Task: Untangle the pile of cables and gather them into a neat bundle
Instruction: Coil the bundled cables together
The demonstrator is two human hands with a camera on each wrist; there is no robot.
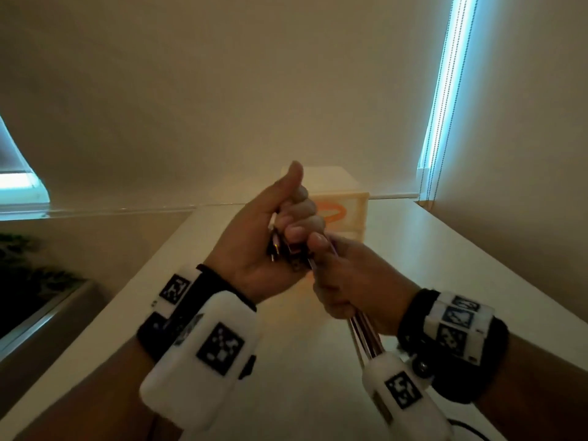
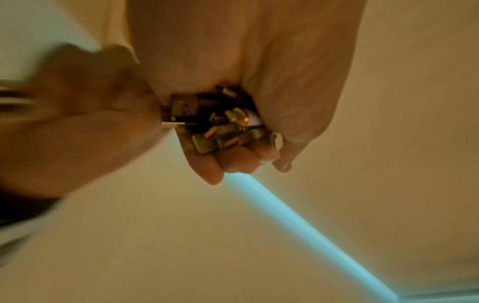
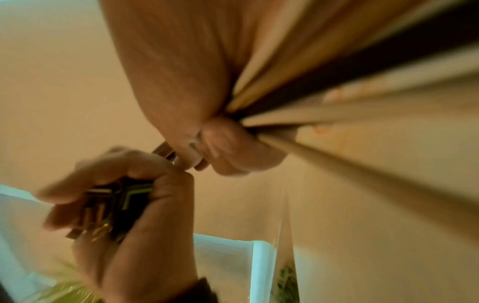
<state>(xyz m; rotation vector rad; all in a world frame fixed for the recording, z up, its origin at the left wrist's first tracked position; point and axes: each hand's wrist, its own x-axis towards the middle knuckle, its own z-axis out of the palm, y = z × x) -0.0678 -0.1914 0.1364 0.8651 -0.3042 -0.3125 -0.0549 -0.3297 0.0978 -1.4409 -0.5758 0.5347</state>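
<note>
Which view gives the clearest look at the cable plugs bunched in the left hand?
The left wrist view: the plugs sit centred and sharp, metal ends facing the camera, inside the curled left hand. The head view shows only a dark sliver of them between the fingers. The right wrist view shows them blurred.

The left hand (image 1: 267, 230) sits just left of the right hand (image 1: 353, 281), touching it; cables (image 1: 366, 337) run through both above the table (image 1: 286, 361), the box (image 1: 346, 214) behind them.

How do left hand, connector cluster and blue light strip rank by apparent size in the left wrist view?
1. left hand, largest, but nearest the camera.
2. blue light strip.
3. connector cluster, smallest.
</note>
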